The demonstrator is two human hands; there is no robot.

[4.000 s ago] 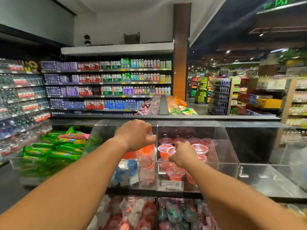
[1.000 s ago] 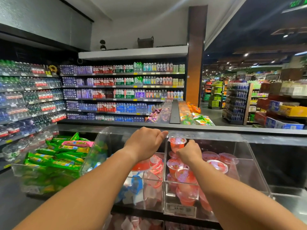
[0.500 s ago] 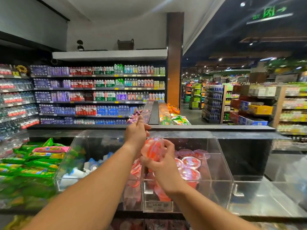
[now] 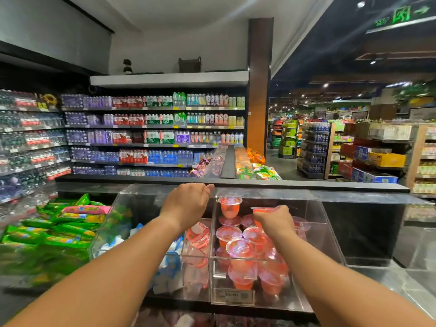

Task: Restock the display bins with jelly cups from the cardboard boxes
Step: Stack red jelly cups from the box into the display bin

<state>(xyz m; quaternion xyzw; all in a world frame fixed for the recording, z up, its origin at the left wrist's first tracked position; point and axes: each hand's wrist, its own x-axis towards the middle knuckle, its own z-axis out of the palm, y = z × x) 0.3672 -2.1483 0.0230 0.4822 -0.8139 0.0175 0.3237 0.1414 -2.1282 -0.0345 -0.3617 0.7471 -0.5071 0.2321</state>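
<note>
The right hand [image 4: 274,220] reaches into the right-hand clear acrylic bin [image 4: 325,232], its grip curled round a red jelly cup [image 4: 263,210] whose rim and foil lid show just above the knuckles. The cup sits high, over the heap of jelly cups [image 4: 240,249] that fills the bin. Behind and to the left of this hand, one more upright jelly cup [image 4: 230,207] stands at the back of the bin, apart from the fingers.

The left hand [image 4: 186,204] is raised beside it, fingers bent over the top edge where the dividing wall [image 4: 211,234] meets the bin's clear lid [image 4: 264,193]. The fingertips are hidden behind the hand, so it cannot be told how firmly the grip closes on the edge. No cup is visible in this hand.

Half a second ago both hands met over the divider with a cup held tilted between them; now they have parted, the right one moving rightward deeper into the bin with a cup, the left one lifted to the edge.

Left of the divider, the neighbouring bin [image 4: 122,208] holds flat red-topped packs [image 4: 198,234] and blue-and-white packets [image 4: 169,267]. Further left lies a pile of green snack bags [image 4: 59,230]. A price tag [image 4: 232,295] is fixed to the front of the jelly bin. Beyond the dark worktop [image 4: 306,184], shelves of bottled drinks [image 4: 153,135] line the wall.
</note>
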